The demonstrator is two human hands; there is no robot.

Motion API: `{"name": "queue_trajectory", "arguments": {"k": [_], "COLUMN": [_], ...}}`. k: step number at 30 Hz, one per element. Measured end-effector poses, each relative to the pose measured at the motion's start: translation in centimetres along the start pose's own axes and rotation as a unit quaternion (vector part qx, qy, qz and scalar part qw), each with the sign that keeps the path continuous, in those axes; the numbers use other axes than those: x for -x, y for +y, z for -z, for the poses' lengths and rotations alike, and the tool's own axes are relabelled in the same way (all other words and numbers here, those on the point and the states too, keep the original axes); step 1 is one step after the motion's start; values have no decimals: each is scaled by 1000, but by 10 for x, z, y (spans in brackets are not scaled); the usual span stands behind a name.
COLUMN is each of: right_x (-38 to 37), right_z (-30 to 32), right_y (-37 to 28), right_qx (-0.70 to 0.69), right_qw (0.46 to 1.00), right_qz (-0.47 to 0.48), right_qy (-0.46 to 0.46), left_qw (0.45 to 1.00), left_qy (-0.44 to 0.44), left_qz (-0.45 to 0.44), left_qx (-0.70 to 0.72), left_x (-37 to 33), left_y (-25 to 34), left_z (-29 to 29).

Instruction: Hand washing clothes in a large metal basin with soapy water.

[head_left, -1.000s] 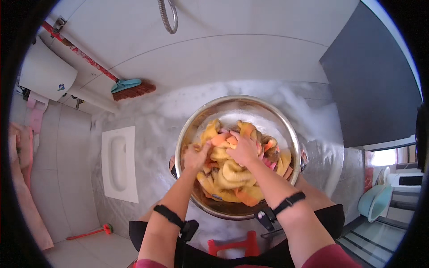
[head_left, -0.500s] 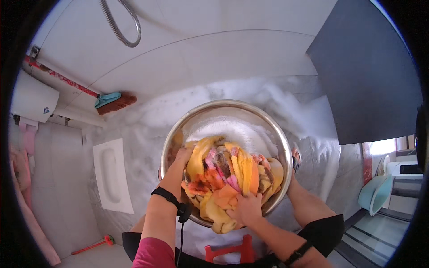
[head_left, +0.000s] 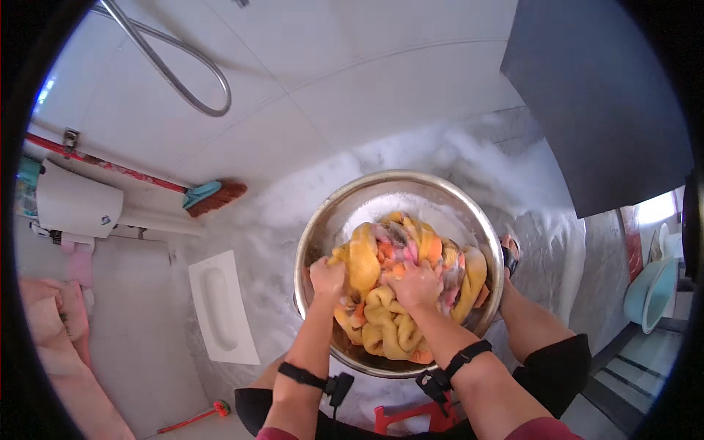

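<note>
Wet, sudsy grey tiled floor (head_left: 546, 253) beneath a round, shiny metal basin (head_left: 400, 185)
From the head view, thick yellow, orange and pink fabric (head_left: 363, 257) lies heaped inside; the left hand (head_left: 328, 278) clenches its left edge, the right hand (head_left: 418, 285) grips its middle, hands apart.

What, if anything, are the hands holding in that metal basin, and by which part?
The left hand grips the yellow patterned cloth by its left side; the right hand is on its bunched middle, whether gripping is unclear.
</note>
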State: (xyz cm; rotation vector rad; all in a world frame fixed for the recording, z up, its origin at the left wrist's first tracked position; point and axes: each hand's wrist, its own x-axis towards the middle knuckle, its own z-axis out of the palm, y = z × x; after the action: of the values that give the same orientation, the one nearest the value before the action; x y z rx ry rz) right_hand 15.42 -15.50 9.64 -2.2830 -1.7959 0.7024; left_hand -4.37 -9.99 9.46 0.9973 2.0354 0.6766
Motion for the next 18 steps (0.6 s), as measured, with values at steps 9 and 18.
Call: {"name": "queue_trajectory", "arguments": {"k": [9,18], "right_x": [98,132], "right_z": [-20,-9], "right_y": [23,66], "right_qx": [-391,-516], "right_qw": [891,852], "right_qz": [-185,-59], "right_qy": [136,-71], "left_qw": [976,895], "left_qy": [1,-146], "left_qz": [-211,-356], "left_qx": [47,-227], "left_x": [147,208], "left_y": [96,58], "left_z": [26,23]}}
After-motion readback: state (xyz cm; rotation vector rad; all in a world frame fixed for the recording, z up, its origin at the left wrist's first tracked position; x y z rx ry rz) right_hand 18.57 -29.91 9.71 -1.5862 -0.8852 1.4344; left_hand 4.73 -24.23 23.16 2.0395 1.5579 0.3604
